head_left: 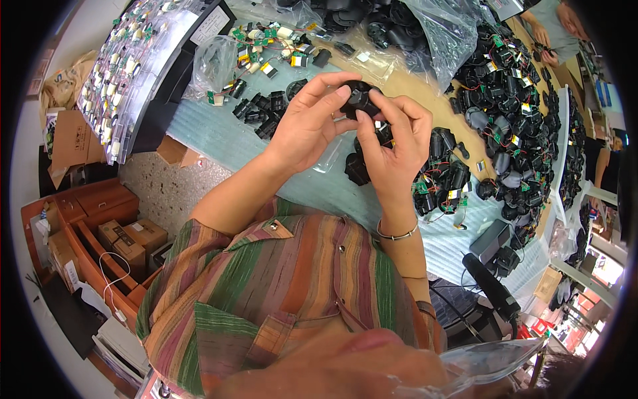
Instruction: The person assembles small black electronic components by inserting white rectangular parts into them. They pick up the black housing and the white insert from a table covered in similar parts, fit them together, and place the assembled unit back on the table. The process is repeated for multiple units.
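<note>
Between both hands, above the table, I hold a small black plastic housing (359,97). My left hand (310,126) grips its left side with thumb and fingers. From the right, my right hand (397,136) pinches it with thumb and forefinger. Its inside is too dark to make out. Just left of my left hand lies a cluster of black plastic parts (260,113). Under my right hand sit more black parts (357,168), partly covered by it. A loose group of green circuit boards with wires and batteries (279,48) lies beyond my left hand.
At the right spreads a large heap of black housings with boards and wires (508,123). Clear plastic bags (438,40) cover black parts at the back. A tilted tray of boards (143,63) stands at the left. Another person's hands (546,41) show at the far right.
</note>
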`<state>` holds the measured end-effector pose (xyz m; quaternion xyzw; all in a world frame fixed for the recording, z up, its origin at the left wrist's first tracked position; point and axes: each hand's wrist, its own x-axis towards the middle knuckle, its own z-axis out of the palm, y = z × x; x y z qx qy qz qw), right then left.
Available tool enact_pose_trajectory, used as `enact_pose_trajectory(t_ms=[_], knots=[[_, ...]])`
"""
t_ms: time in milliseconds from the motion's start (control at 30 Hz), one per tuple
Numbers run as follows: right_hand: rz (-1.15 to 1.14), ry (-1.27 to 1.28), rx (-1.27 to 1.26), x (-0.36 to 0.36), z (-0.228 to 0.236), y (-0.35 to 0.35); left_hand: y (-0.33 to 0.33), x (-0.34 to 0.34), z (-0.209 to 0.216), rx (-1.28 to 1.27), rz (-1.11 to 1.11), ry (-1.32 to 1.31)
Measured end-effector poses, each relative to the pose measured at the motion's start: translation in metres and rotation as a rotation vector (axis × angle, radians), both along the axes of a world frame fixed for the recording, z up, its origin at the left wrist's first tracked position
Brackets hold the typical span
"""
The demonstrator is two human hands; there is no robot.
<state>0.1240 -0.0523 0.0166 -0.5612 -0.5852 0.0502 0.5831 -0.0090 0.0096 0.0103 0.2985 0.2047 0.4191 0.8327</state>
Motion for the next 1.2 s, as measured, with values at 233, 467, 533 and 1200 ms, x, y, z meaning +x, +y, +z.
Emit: enact_pose_trajectory(t_ms=[233, 467, 533, 1200], knots=[[-0.090, -0.271, 0.102, 0.002, -0.011, 0.003, -0.003, 0.001, -0.002, 0.130, 0.046, 0.107], [-0.009, -0.049, 0.035, 0.005, -0.006, 0.003, -0.004, -0.001, -0.002, 0.358, 0.117, 0.191], [0.088, 0.183, -0.029, 0.004, -0.001, 0.004, -0.002, -0.004, 0.001, 0.386, 0.122, 0.198], [0.614, 0.849, -0.486, 0.022, -0.013, -0.005, 0.018, -0.018, -0.008, 0.179, 0.204, 0.141]])
